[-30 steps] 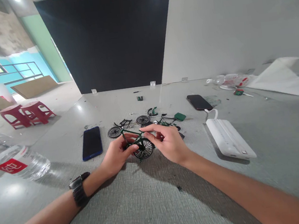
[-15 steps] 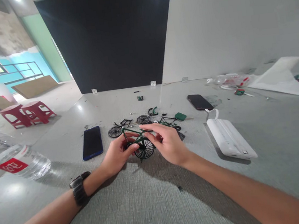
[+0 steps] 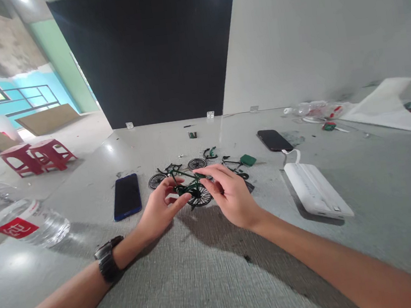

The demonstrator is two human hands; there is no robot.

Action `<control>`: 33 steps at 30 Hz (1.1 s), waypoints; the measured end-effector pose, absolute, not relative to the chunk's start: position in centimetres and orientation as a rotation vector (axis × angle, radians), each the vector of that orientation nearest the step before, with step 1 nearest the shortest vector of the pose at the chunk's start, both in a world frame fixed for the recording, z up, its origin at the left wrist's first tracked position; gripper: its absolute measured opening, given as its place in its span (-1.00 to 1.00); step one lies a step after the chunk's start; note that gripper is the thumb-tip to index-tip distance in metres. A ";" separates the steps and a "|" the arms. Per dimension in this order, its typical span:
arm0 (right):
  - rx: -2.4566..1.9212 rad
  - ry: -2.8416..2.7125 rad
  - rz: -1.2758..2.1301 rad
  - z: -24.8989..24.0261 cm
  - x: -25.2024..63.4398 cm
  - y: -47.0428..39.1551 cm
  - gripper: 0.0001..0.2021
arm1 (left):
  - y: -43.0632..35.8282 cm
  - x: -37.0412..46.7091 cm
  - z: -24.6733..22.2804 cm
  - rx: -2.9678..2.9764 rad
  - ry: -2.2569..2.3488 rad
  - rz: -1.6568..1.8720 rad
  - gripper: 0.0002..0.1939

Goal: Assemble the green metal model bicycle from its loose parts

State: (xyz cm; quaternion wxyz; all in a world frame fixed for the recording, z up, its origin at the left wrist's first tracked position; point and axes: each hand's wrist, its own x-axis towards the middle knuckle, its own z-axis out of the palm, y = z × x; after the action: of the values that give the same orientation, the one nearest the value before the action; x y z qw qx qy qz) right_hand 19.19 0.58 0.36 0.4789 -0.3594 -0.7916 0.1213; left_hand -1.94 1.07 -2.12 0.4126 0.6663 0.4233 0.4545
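Observation:
Between my hands is a small model bicycle [image 3: 190, 186] with a dark green frame and a black spoked wheel at its lower right. My left hand [image 3: 164, 199] grips its left end, thumb in front and fingers behind. My right hand [image 3: 231, 193] has its thumb and fingertips closed on the bicycle's right end, above the wheel. Just behind lie loose model parts: a black wheel [image 3: 158, 180], another wheel [image 3: 197, 163], curved green and black pieces [image 3: 210, 152] and a green flat piece [image 3: 247, 160]. My right hand partly hides some of these parts.
A blue-edged phone [image 3: 126, 196] lies left of my hands, a water bottle [image 3: 30, 223] farther left. To the right are a black phone [image 3: 274, 140] and a white power bank [image 3: 318, 190] with a cable. A black panel [image 3: 152, 55] stands behind the table.
The model bicycle has moved slightly away from me and to the right, and its frame sits higher in view. Both hands keep hold of it; the left fingers have shifted a little.

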 end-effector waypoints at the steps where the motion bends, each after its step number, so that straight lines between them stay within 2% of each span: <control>1: -0.872 -1.928 0.288 0.3 19.2 0.6 -0.74 | 1.1 -1.9 -2.2 1.668 1.081 1.158 -0.56; 6: -0.866 -1.923 0.268 0.4 19.1 0.5 -0.75 | 1.2 -1.9 -2.4 1.629 1.137 1.190 -0.47; 23: -0.843 -1.932 0.300 0.3 19.1 0.5 -0.76 | 1.3 -2.2 -2.2 1.846 1.307 1.380 -0.48; 33: -0.921 -1.872 0.304 0.3 19.2 0.9 -0.75 | 1.2 -2.4 -2.2 1.894 1.122 1.363 -0.44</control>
State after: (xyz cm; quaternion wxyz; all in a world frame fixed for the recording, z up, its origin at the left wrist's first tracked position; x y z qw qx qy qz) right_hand 19.23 0.88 0.28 0.4938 -0.3798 -0.7722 0.1253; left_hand -2.39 1.17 -2.16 0.2726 0.7038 0.4170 0.5064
